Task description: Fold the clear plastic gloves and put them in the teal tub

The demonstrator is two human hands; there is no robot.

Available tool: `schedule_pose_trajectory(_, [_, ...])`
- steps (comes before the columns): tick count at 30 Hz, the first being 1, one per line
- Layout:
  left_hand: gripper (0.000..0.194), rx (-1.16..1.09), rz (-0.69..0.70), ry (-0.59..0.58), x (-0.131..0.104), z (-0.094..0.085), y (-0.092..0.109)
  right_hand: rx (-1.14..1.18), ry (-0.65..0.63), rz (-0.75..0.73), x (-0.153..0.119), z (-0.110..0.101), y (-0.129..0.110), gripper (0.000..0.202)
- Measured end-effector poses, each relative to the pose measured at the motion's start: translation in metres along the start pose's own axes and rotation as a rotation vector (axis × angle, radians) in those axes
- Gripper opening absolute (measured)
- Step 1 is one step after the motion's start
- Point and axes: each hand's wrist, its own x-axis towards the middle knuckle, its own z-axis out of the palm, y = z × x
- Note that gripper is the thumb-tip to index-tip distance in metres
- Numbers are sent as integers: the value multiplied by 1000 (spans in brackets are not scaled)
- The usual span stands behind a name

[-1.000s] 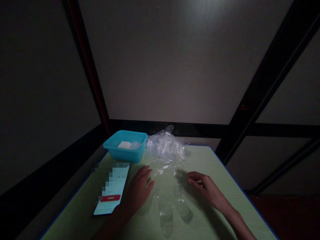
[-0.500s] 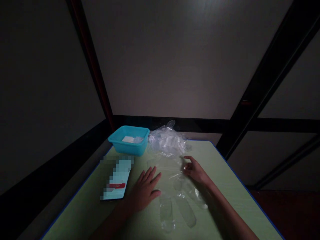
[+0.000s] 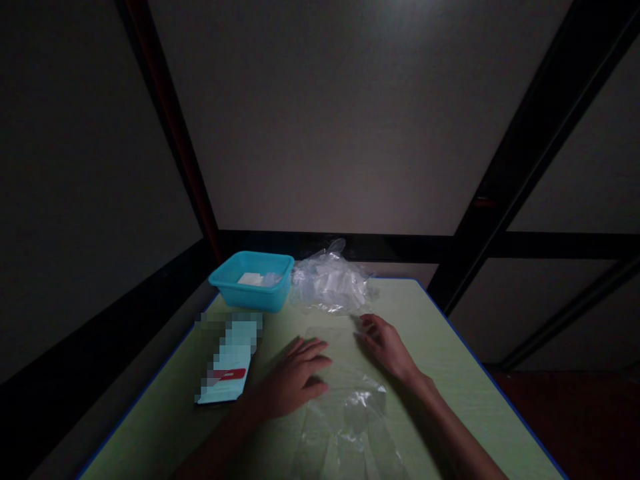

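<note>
A clear disposable plastic glove [image 3: 356, 417] lies on the pale green table, its finger parts toward me and running out of the bottom of the view. My left hand [image 3: 295, 380] rests palm down over the glove's left edge, fingers stretched out. On the other side, my right hand [image 3: 387, 347] is by the upper right of the glove. Its thumb and fingers are apart and slightly curled, with nothing visible between them. Behind both hands sits a crumpled heap of clear plastic gloves [image 3: 330, 283].
A turquoise plastic basket [image 3: 250, 297] with white and clear items inside stands at the back left. Nearer me lies a phone-like device with a lit, partly blurred screen [image 3: 230, 360]. The table [image 3: 450, 400] has a blue edge, and a wall rises behind it.
The glove has shifted toward me and flattened. My right hand has opened from its pinch at the glove. My left hand has moved slightly right. The view has turned a little.
</note>
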Motion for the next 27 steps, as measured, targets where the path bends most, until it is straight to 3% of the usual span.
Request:
schedule_pose_trajectory(3, [37, 63, -76, 121, 16, 14, 18, -91, -114, -146, -2, 9, -8, 34])
schedule_pose_trajectory(6, [52, 79, -94, 115, 26, 31, 25, -312, -330, -253, -8, 11, -9, 44])
schedule_pose_trajectory(10, [60, 162, -57, 89, 25, 41, 19, -551, -438, -232, -12, 6, -3, 51])
schedule_pose_trajectory(14, [60, 211, -22, 65, 21, 37, 13, -641, -531, -229, -12, -3, -3, 59])
schedule_pose_trajectory(20, [63, 203, 79, 34, 24, 29, 6, -614, -692, -202, -17, -20, -7, 96])
schedule_pose_trajectory(27, [70, 165, 184, -45, 33, 18, -6, -521, -770, -158, -35, -36, -8, 123])
